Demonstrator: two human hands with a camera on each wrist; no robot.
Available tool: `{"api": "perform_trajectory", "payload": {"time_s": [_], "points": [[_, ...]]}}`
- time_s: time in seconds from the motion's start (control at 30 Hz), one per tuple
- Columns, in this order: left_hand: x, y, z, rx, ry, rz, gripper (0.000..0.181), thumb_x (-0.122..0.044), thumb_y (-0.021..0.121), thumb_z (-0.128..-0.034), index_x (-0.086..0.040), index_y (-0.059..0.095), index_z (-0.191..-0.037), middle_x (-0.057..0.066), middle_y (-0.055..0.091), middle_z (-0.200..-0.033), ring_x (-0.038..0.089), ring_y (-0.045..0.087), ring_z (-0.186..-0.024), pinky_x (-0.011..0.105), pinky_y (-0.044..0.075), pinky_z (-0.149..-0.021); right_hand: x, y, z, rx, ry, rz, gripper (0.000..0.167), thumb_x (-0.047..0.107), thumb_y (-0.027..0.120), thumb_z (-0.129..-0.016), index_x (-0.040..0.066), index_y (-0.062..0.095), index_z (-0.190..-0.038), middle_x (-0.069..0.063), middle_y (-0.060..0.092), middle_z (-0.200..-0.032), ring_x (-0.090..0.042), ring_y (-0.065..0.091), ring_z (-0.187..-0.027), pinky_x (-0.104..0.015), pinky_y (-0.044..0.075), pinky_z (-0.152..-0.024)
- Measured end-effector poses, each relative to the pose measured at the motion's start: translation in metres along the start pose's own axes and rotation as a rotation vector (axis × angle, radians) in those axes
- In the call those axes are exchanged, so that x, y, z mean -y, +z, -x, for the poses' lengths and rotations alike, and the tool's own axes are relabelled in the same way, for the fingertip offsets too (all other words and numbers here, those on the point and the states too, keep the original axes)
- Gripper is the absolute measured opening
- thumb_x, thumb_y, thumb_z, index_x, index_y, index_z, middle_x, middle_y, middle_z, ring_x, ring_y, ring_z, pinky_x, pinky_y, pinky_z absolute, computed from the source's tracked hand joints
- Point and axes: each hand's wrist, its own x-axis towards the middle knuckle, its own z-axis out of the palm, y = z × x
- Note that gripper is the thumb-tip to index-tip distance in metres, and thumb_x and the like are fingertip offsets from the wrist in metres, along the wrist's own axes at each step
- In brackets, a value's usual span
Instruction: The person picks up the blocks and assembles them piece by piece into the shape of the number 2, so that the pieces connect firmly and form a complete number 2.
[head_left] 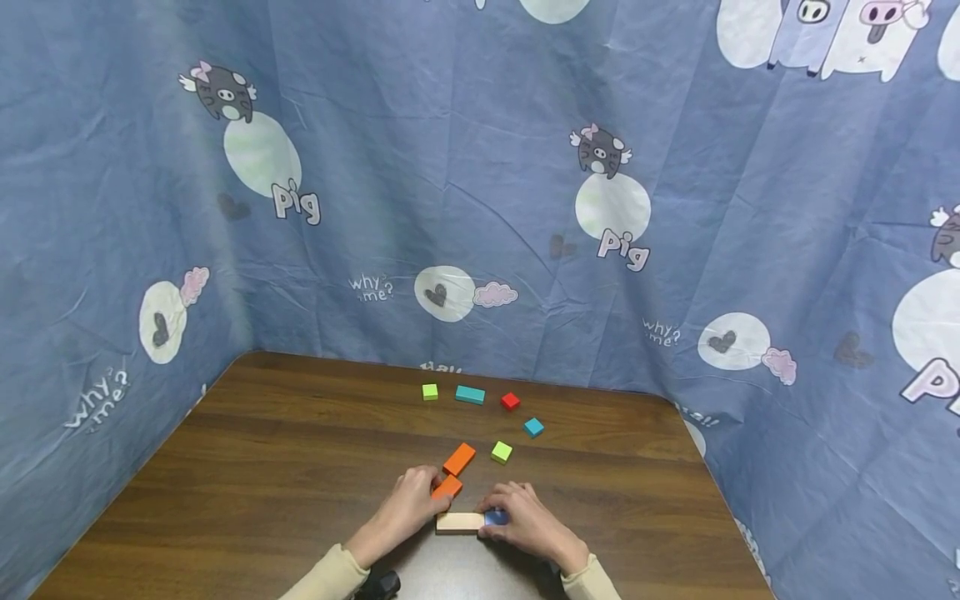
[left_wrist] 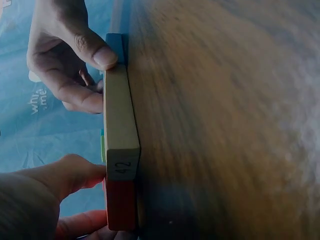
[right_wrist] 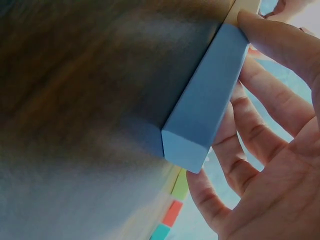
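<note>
My left hand (head_left: 403, 510) pinches an orange block (head_left: 447, 487) between thumb and fingers; in the left wrist view this block (left_wrist: 121, 205) appears beside the numbered end of a plain wooden block (left_wrist: 120, 110). My right hand (head_left: 522, 518) grips around the place where the wooden block (head_left: 460, 522) meets a blue block (head_left: 495, 518). In the right wrist view the thumb lies at that joint, and the fingers of my right hand (right_wrist: 280, 125) run along the far side of the blue block (right_wrist: 207, 90). Both blocks lie end to end on the table.
Another orange block (head_left: 459, 459) lies just beyond the held one. Farther back on the brown table (head_left: 300, 450) are green blocks (head_left: 502, 452) (head_left: 430, 392), teal blocks (head_left: 470, 395) (head_left: 533, 427) and a red block (head_left: 510, 401). A patterned blue curtain (head_left: 450, 208) surrounds the table.
</note>
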Motion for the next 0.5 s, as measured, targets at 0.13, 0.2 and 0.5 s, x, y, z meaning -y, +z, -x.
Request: {"api": "perform_trajectory", "payload": {"time_s": [0.13, 0.2, 0.5], "points": [[0.0007, 0.0008, -0.0001, -0.001, 0.007, -0.005, 0.017, -0.011, 0.076, -0.0690, -0.005, 0.062, -0.076, 0.000, 0.055, -0.066, 0.006, 0.039, -0.055, 0.020, 0.031, -0.046, 0.0011, -0.0003, 0.0006, -0.004, -0.001, 0.002, 0.022, 0.038, 0.074, -0.083, 0.026, 0.071, -0.102, 0.015, 0.063, -0.097, -0.003, 0.052, -0.094, -0.032, 0.035, -0.086], [0.0012, 0.0002, -0.0001, 0.009, -0.002, 0.015, 0.018, -0.013, 0.078, -0.0711, -0.004, 0.063, -0.077, 0.000, 0.056, -0.067, 0.005, 0.040, -0.055, 0.020, 0.032, -0.046, 0.0016, -0.0005, 0.0009, -0.005, -0.004, 0.003, 0.022, 0.037, 0.074, -0.083, 0.025, 0.071, -0.102, 0.015, 0.062, -0.097, -0.002, 0.052, -0.093, -0.032, 0.034, -0.086], [0.0044, -0.0013, -0.0006, 0.030, -0.032, 0.084, 0.025, -0.020, 0.084, -0.0695, -0.006, 0.066, -0.079, -0.003, 0.053, -0.064, 0.004, 0.039, -0.054, 0.019, 0.030, -0.047, 0.0015, -0.0011, 0.0008, -0.007, -0.012, 0.011, 0.022, 0.038, 0.073, -0.083, 0.026, 0.071, -0.102, 0.015, 0.062, -0.097, -0.002, 0.052, -0.093, -0.033, 0.035, -0.086]]}}
